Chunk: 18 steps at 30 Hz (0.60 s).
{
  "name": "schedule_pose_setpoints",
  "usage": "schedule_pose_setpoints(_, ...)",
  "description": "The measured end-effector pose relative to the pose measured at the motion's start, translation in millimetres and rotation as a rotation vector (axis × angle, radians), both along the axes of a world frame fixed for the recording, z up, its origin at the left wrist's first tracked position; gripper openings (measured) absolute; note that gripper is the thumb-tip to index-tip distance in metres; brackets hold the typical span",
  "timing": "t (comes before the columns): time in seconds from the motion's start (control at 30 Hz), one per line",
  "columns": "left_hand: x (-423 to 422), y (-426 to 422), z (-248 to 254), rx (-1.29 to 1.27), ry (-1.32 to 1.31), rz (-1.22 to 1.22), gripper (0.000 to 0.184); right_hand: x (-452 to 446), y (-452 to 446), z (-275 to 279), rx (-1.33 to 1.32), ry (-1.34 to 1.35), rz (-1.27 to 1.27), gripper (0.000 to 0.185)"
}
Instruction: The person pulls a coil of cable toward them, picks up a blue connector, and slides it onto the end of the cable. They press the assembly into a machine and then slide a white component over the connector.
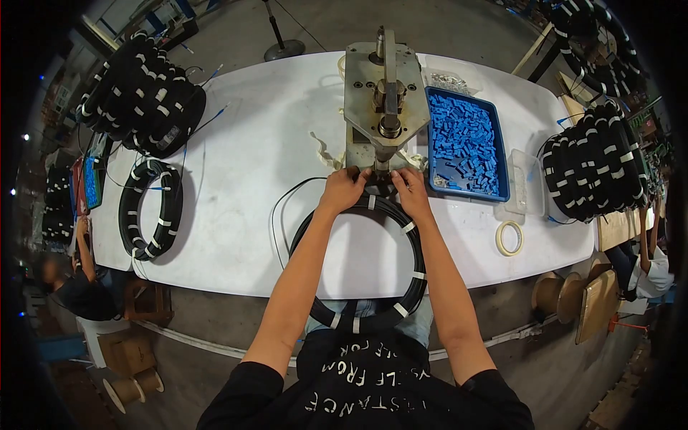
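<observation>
A metal press (pixel 387 93) stands at the back middle of the white table. At the foot of its ram, my left hand (pixel 346 189) is on the left and my right hand (pixel 410 192) on the right, fingers pressed together; whatever they hold there is too small to make out. Below them a coil of black cable (pixel 419 276) with white tape bands lies between my forearms, its near part over the table edge. One loose cable loop (pixel 274 222) curves out to its left. Right of the press sits a blue tray (pixel 507 168) full of small blue connectors (pixel 466 140).
Stacked black coils stand at the left (pixel 143 100) and right (pixel 595 165). A single coil (pixel 172 208) lies at left. A tape roll (pixel 509 239) and clear plastic box (pixel 527 179) are at right. People work at the far left (pixel 86 287) and far right (pixel 653 276).
</observation>
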<state>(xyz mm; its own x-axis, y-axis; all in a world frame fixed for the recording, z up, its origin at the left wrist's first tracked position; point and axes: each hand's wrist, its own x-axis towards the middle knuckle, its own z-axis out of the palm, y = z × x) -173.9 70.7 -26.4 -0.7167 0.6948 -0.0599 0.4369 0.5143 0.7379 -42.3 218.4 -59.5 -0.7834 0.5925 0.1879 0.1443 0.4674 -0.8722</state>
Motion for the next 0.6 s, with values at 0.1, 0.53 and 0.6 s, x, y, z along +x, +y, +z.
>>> schedule_pose_setpoints(0.1,-0.4,0.0,-1.6,0.011,0.006,0.000,0.050,1.2,0.9,0.6,-0.011,-0.016,0.012,0.029)
schedule_pose_setpoints(0.53,0.2,0.0,-1.8,0.077,0.027,-0.004,0.052,-0.1,0.4,2.7,-0.006,-0.016,0.005,0.029)
schedule_pose_setpoints(0.6,0.9,-0.3,1.2,0.087,0.025,-0.008,0.050,-0.9,0.1,2.5,0.012,0.001,-0.005,0.029)
